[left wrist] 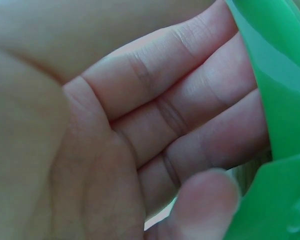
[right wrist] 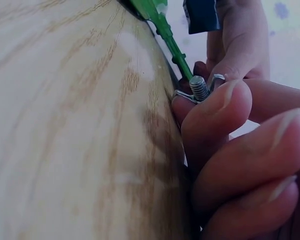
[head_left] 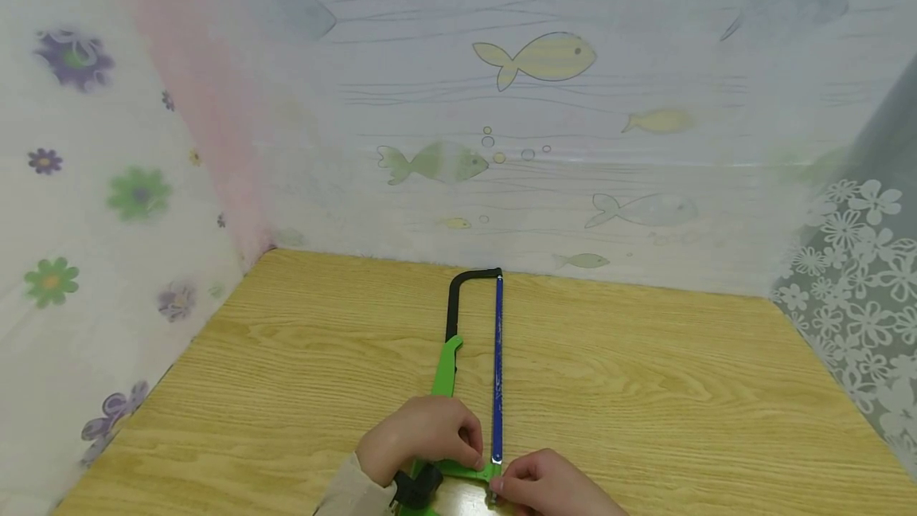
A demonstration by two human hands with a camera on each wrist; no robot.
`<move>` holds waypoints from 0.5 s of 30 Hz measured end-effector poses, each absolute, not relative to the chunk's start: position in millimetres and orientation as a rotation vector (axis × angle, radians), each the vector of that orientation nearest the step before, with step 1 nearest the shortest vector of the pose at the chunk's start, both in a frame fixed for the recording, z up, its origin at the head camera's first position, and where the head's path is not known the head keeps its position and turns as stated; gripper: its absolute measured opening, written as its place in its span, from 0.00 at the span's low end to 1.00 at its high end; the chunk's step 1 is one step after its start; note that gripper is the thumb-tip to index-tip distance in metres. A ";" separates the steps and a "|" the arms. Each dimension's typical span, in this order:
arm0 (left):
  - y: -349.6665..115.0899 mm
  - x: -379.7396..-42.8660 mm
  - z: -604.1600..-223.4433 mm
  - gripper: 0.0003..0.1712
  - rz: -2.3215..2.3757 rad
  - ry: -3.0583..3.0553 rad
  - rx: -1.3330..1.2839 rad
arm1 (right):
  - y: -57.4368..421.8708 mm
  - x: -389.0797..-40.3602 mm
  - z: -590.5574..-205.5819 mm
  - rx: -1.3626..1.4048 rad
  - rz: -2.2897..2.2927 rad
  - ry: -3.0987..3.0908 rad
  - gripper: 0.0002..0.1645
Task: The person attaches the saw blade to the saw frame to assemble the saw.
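Observation:
A hacksaw lies on the table in the head view, its green frame point(head_left: 445, 369) nearest me and its black front arm point(head_left: 453, 305) pointing away. The blue blade point(head_left: 497, 373) runs along its right side. My left hand point(head_left: 430, 432) holds the green frame near the handle end; in the left wrist view its fingers point(left wrist: 175, 95) reach behind the green plastic. At the blade's near end, my right hand point(head_left: 552, 484) pinches a metal wing nut point(right wrist: 217, 79). A threaded bolt end point(right wrist: 199, 87) sticks out through the nut. The handle is mostly hidden by the left hand and wrist.
The wood-grain table point(head_left: 645, 388) extends to a back wall covered with a fish-print sheet point(head_left: 559, 126). Flower-print sheeting point(head_left: 64, 213) hangs at the left, and a grey lace-patterned cloth point(head_left: 867, 293) at the right. A black device point(head_left: 418, 486) sits at my left wrist.

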State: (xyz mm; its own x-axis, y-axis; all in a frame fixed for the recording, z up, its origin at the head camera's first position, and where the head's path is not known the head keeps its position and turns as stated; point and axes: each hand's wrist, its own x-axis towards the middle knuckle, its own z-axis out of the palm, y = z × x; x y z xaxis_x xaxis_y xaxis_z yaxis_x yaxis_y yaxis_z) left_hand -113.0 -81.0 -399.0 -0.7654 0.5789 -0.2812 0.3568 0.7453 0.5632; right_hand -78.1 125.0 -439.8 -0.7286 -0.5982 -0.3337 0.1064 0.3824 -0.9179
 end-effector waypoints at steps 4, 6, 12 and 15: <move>-80.9 -112.9 -399.2 0.06 0.682 2.500 0.712 | 126.2 -78.7 -438.1 -0.407 -1.391 1.965 0.18; -80.9 -112.8 -399.1 0.06 0.683 2.500 0.711 | 126.8 -78.7 -437.3 -0.405 -1.396 1.947 0.18; -80.6 -112.6 -397.9 0.07 0.683 2.500 0.712 | 127.9 -79.0 -437.5 -0.425 -1.408 1.925 0.16; -80.6 -112.5 -396.8 0.07 0.684 2.500 0.712 | 128.3 -79.1 -437.4 -0.428 -1.412 1.924 0.16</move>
